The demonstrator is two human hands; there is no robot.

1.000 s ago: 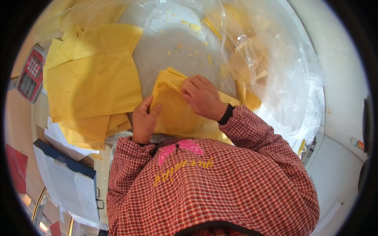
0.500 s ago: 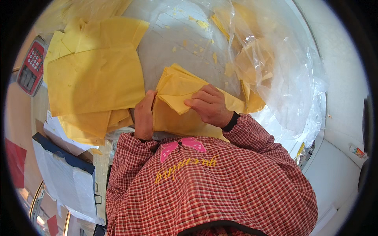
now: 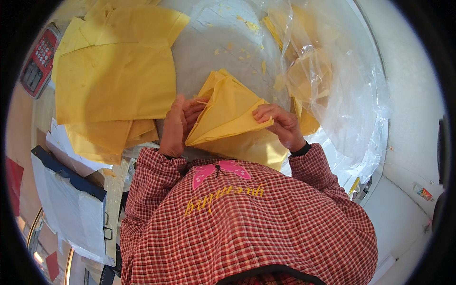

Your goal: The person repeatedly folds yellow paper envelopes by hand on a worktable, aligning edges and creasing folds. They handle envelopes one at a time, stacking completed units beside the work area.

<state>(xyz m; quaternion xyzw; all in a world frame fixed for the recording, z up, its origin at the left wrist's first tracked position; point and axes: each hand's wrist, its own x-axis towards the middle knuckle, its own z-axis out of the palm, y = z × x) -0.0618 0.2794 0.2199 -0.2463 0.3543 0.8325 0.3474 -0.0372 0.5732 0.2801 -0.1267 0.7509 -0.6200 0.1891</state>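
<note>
A stack of thin yellow sheets, perhaps cloth or paper, lies before me. Its folded upper yellow sheet (image 3: 230, 107) is raised into a slanted, tent-like shape. My right hand (image 3: 284, 127) pinches the right-hand corner of that sheet between thumb and fingers. My left hand (image 3: 179, 124) stands at its left edge, thumb up and fingers stretched out, the fingertips partly tucked against the sheet. Beneath it, more of the yellow stack (image 3: 251, 149) reaches toward my checked smock. Left of my left hand lies a large pile of yellow sheets (image 3: 116, 83).
Clear plastic film (image 3: 351, 104) covers more yellow sheets on the right. Yellow scraps (image 3: 251, 26) dot the pale work surface (image 3: 199, 52) at the back. A red calculator (image 3: 40, 61) sits at the far left, with a blue clipboard-like folder (image 3: 71, 173) holding papers nearer me.
My right hand has moved right, drawing the sheet's corner with it and opening the fold wider. The left hand has gone from gripping the edge to stretched fingers. The view has shifted slightly.
</note>
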